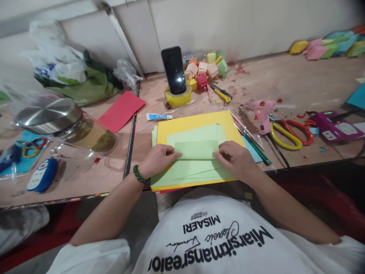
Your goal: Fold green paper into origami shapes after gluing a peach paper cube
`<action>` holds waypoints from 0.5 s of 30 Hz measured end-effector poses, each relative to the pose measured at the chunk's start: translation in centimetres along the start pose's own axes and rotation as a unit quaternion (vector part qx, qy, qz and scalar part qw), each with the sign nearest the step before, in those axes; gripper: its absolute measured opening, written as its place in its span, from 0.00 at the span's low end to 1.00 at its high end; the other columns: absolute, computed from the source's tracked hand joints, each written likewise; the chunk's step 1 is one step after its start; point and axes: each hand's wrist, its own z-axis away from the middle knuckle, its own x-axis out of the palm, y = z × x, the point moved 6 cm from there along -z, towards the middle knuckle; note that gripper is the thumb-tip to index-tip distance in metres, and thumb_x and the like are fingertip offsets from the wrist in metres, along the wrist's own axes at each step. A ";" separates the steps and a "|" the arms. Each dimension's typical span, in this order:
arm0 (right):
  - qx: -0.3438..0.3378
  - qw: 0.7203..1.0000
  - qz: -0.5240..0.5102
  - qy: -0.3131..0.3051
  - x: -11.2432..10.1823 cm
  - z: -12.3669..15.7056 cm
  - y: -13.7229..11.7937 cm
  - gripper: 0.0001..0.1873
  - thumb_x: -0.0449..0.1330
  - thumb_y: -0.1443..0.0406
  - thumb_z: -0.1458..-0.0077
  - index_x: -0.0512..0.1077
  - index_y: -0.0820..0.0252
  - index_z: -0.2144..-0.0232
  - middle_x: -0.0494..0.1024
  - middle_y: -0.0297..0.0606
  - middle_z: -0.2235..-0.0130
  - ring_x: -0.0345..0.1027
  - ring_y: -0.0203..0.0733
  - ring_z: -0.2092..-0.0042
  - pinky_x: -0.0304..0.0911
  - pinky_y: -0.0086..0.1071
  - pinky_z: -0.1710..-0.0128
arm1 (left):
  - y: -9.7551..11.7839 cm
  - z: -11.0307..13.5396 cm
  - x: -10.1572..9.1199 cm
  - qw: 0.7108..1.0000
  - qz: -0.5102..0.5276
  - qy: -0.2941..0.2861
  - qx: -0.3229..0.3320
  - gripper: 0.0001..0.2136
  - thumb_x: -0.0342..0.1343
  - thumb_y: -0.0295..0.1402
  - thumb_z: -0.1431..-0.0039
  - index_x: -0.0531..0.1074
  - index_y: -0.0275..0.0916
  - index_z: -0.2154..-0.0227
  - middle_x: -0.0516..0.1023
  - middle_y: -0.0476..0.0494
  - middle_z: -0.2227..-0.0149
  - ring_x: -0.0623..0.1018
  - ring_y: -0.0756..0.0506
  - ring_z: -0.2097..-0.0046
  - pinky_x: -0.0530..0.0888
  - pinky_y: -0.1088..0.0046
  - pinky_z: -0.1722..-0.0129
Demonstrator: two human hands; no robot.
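Note:
A light green paper sheet (196, 150), partly folded over itself, lies on a stack of yellow and green paper (199, 121) near the table's front edge. My left hand (158, 160), with a green bead bracelet on its wrist, presses its closed fingers on the fold's left end. On the fold's right end my right hand (236, 159) pinches the paper. Both hands rest on the stack.
A phone (173, 70) stands in a yellow tape roll (179, 99) behind the stack, with coloured paper cubes (205, 69) beside it. A pink glue gun (264, 112), scissors (291, 133) and sticks lie right. A glass jar (65, 125), red paper (122, 110) and bags sit left.

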 end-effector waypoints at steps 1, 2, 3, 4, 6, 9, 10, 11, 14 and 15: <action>-0.002 1.000 0.003 0.000 0.0 0.0 0.0 0.13 0.53 0.64 0.40 0.62 0.55 0.78 0.74 0.37 0.73 0.66 0.40 0.69 0.62 0.33 0.68 | 0.1 0.0 0.0 1.000 -0.007 0.003 0.000 0.21 0.54 0.42 0.44 0.55 0.39 0.86 0.54 0.56 0.85 0.57 0.53 0.79 0.53 0.74 0.77; -0.004 1.000 0.005 0.000 0.0 0.1 0.0 0.13 0.54 0.64 0.40 0.62 0.55 0.77 0.73 0.37 0.73 0.66 0.40 0.69 0.62 0.33 0.68 | 0.2 0.0 0.0 1.000 -0.016 0.007 -0.003 0.21 0.53 0.41 0.43 0.55 0.39 0.86 0.54 0.56 0.85 0.57 0.53 0.79 0.54 0.74 0.77; -0.005 1.000 0.007 -0.001 0.1 0.1 0.0 0.14 0.54 0.63 0.39 0.62 0.55 0.77 0.73 0.37 0.73 0.65 0.40 0.69 0.62 0.33 0.68 | 0.3 0.1 0.0 1.000 -0.025 0.010 -0.006 0.21 0.54 0.41 0.43 0.56 0.39 0.86 0.55 0.56 0.85 0.57 0.53 0.78 0.54 0.74 0.76; -0.006 1.000 0.010 -0.002 0.1 0.1 0.0 0.14 0.54 0.62 0.39 0.62 0.55 0.77 0.73 0.37 0.73 0.65 0.40 0.69 0.62 0.33 0.68 | 0.4 0.1 -0.1 0.999 -0.033 0.014 -0.008 0.20 0.54 0.41 0.43 0.57 0.39 0.86 0.56 0.55 0.85 0.58 0.53 0.78 0.54 0.74 0.76; -0.006 1.000 0.024 -0.001 0.2 0.2 0.0 0.14 0.55 0.62 0.39 0.62 0.55 0.77 0.73 0.38 0.72 0.65 0.41 0.69 0.62 0.34 0.68 | 0.6 0.2 -0.1 0.999 -0.037 0.021 -0.008 0.20 0.53 0.41 0.42 0.58 0.39 0.86 0.59 0.55 0.85 0.59 0.52 0.78 0.54 0.74 0.76; -0.001 0.998 0.056 0.009 0.3 0.4 0.1 0.12 0.56 0.63 0.40 0.62 0.55 0.76 0.73 0.38 0.72 0.65 0.43 0.68 0.62 0.35 0.66 | 0.5 0.2 0.0 1.000 -0.019 0.019 0.003 0.19 0.53 0.43 0.43 0.62 0.38 0.84 0.62 0.54 0.84 0.61 0.52 0.77 0.56 0.74 0.75; -0.001 0.998 0.065 0.012 0.3 0.4 0.1 0.12 0.56 0.64 0.40 0.63 0.55 0.76 0.73 0.39 0.71 0.65 0.43 0.67 0.62 0.35 0.66 | 0.4 0.2 0.1 1.000 -0.013 0.018 0.005 0.18 0.54 0.43 0.43 0.64 0.38 0.83 0.63 0.54 0.83 0.61 0.52 0.77 0.56 0.74 0.75; 0.000 0.997 0.072 0.014 0.4 0.5 0.1 0.11 0.55 0.64 0.40 0.63 0.55 0.75 0.73 0.39 0.71 0.64 0.44 0.67 0.62 0.36 0.65 | 0.3 0.2 0.2 1.000 -0.009 0.016 0.006 0.17 0.54 0.42 0.44 0.65 0.38 0.83 0.64 0.53 0.83 0.62 0.52 0.77 0.57 0.75 0.75; -0.004 0.997 0.081 0.019 0.5 0.6 0.0 0.12 0.54 0.63 0.39 0.64 0.55 0.76 0.73 0.40 0.69 0.63 0.45 0.66 0.62 0.37 0.64 | 0.1 0.3 0.2 1.000 0.005 0.026 0.003 0.16 0.53 0.40 0.44 0.65 0.38 0.83 0.64 0.53 0.83 0.62 0.52 0.77 0.57 0.75 0.75; -0.007 0.996 0.081 0.022 0.5 0.6 0.1 0.13 0.54 0.63 0.39 0.63 0.55 0.76 0.73 0.40 0.69 0.63 0.45 0.66 0.62 0.38 0.65 | 0.1 0.3 0.2 0.999 0.016 0.033 0.003 0.16 0.53 0.40 0.44 0.65 0.38 0.83 0.64 0.53 0.83 0.62 0.52 0.77 0.58 0.75 0.75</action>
